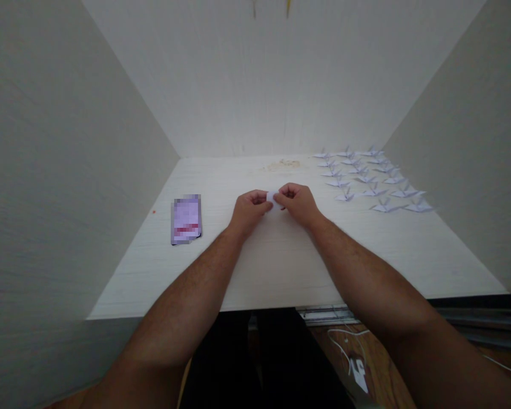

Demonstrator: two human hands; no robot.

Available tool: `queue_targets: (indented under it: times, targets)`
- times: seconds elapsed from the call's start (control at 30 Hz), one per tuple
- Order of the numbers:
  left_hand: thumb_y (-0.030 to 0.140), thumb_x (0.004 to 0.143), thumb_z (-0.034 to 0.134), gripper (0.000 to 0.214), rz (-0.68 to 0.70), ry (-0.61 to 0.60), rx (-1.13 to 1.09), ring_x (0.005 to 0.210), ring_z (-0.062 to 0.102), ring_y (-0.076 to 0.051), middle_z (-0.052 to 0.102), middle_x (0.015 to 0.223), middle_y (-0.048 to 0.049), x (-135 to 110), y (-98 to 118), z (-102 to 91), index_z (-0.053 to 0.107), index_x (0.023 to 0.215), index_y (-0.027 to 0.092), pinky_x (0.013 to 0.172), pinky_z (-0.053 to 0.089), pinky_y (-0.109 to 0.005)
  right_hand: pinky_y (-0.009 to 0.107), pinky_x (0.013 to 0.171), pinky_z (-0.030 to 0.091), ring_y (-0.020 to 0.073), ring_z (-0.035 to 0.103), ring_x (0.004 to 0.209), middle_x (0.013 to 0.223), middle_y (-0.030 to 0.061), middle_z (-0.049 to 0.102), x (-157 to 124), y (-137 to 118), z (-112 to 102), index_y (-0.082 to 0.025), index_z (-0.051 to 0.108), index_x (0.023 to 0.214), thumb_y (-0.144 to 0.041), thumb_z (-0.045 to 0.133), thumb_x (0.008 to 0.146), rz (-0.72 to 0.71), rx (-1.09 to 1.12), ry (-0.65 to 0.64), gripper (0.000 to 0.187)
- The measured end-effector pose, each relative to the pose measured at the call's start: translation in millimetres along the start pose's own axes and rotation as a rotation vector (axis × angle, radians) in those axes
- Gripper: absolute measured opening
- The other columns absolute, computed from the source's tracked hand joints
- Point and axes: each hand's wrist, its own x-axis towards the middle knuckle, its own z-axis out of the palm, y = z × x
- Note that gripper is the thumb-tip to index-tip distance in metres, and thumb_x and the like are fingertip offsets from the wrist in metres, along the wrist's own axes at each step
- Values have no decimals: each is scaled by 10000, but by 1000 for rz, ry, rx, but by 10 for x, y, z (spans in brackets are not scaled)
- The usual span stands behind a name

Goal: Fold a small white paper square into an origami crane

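A small piece of white paper (pixel 271 199) is held up over the white desk between my two hands. My left hand (pixel 252 209) pinches its left edge between thumb and fingers. On the opposite edge, my right hand (pixel 297 200) grips it the same way, fingers curled. Its folds are too small to make out. Several folded white paper cranes (pixel 366 176) stand in rows on the desk to the right of my hands.
Left of my arms lies a blurred-out flat purple object (pixel 186 219), perhaps a phone. Walls enclose the desk (pixel 281 272) at the back and both sides. A power strip (pixel 358 372) with white cables lies on the wooden floor below.
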Motion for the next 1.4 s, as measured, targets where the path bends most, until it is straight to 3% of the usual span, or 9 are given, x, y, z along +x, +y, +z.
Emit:
queue_targets:
  times: [0.27,0.57,0.7,0.9,1.13,1.4]
  targets:
    - [181,565,751,197,-65,59,-221,454,433,-58,524,546,55,21,42,-26,600,690,161,452,292,-211,263,523,506,135,615,565,612,-2,654,13,59,-16,-181,659,820,-399,734,702,33,314,-90,259]
    - [186,574,737,194,-73,74,-184,445,426,-64,497,513,52,-2,59,-1,559,650,173,435,274,-211,248,513,477,109,574,523,588,-37,619,-23,8,-30,-185,672,904,-378,718,748,-73,303,-125,252]
    - [210,601,712,140,-102,60,-173,448,407,-66,469,495,49,-1,71,-18,579,626,172,428,267,-210,244,523,453,98,555,522,580,-44,598,-32,-20,-53,-188,689,892,-353,672,773,-118,184,-193,204]
    - [251,564,753,193,-198,58,-175,515,488,-82,574,613,16,16,71,-41,631,691,172,456,325,-209,256,558,439,105,548,557,601,-29,612,5,32,-106,-180,717,839,-283,692,700,-104,28,-241,175]
    - [202,557,763,207,-122,-2,-154,510,488,-72,631,619,-2,43,-4,-60,716,746,135,471,344,-212,254,573,432,107,539,582,633,-12,638,37,42,-177,-180,734,802,-303,727,690,-125,-50,-248,167]
    - [131,576,730,332,-24,-51,-2,623,595,-103,732,773,-39,7,39,-37,742,908,128,573,448,-231,242,534,498,109,593,553,644,16,689,61,23,-143,-171,636,688,-293,758,644,40,43,-160,178]
